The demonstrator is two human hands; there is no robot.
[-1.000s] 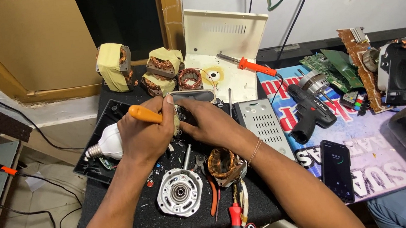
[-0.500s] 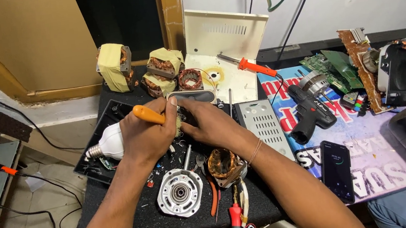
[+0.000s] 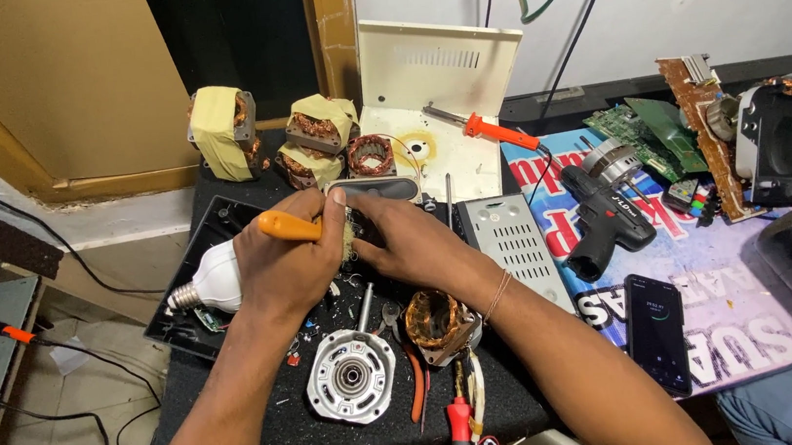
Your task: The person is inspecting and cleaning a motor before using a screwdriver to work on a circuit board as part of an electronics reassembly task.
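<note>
The left hand [image 3: 285,264] grips an orange-handled screwdriver [image 3: 291,227], fingers closed around it; the right hand [image 3: 410,243] pinches a small part (mostly hidden) mid-table [image 3: 271,432], above a round motor housing [image 3: 351,376].

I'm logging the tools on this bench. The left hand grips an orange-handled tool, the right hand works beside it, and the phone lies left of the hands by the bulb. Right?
Not quite. In the head view the phone lies to the right of the hands, on the printed mat, not by the bulb. The rest holds: the left hand grips the orange-handled tool and the right hand works beside it.
</note>
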